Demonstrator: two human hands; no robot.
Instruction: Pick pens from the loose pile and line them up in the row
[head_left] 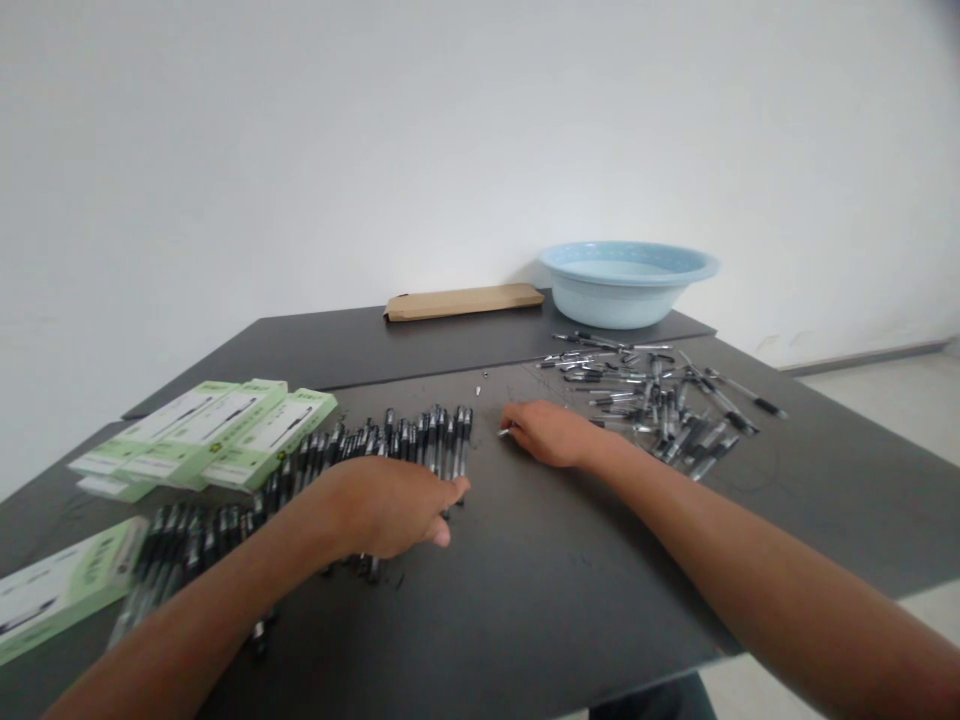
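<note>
Looks most like a plain workroom or small workshop, though hard to pin down further. Backed by a smooth white wall (337,150) across the upper frame, with a pale, smooth floor (915,400) at far right. Furnished with a broad, flat, dark grey table (525,610) across the lower frame. Stocked in bulk, workshop-fashion, with clear plastic pens with black grips (448,440) at centre left and centre right, and green-and-white cardboard boxes (217,420) at left. Equipped with a round, light blue plastic basin (615,302) right of centre.
</note>
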